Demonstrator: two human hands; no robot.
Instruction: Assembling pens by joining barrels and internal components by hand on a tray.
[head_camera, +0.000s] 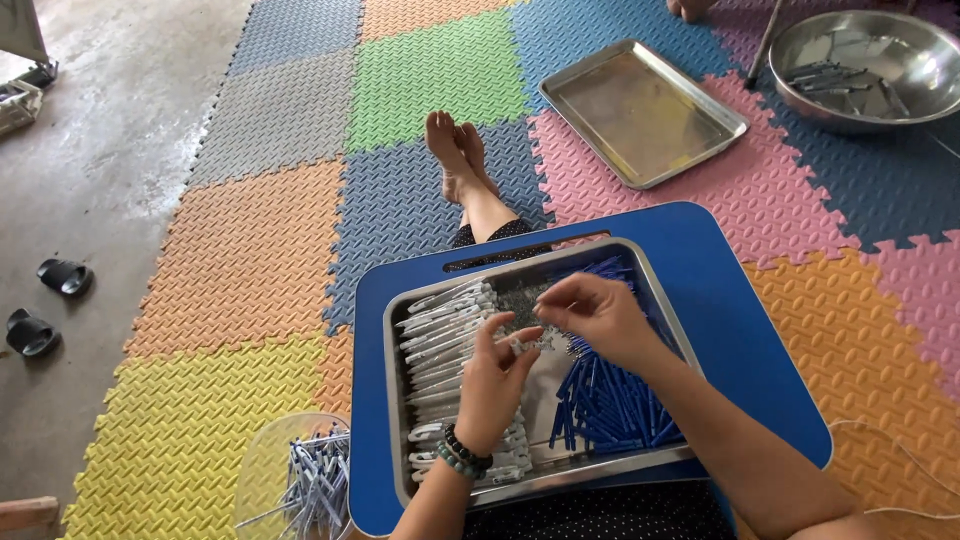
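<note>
I sit on a floor of coloured foam mats (280, 250), my bare feet (455, 150) stretched out ahead. Across my lap lies a blue lap surface (740, 330), and on it sits a steel tray (395, 400). The tray's left side is packed with white clips (440, 345) in a stack; its right side holds a heap of blue sticks (605, 405), and a scatter of small metal bits lies between them near the far end.

Further off on the mats lie an empty steel tray (640, 110) and, beside it to the right, a steel bowl (870, 65) with some grey pieces in it. A clear tub (265, 470) with finished white and blue pieces stands just left of my lap surface. Two black sandals (45, 305) rest on the concrete.

My left hand (490, 385) is over the middle of the tray, fingers pressed together on a small metal piece (528, 343). My right hand (595, 315) meets it from the other side, fingertips pinching the same piece.
</note>
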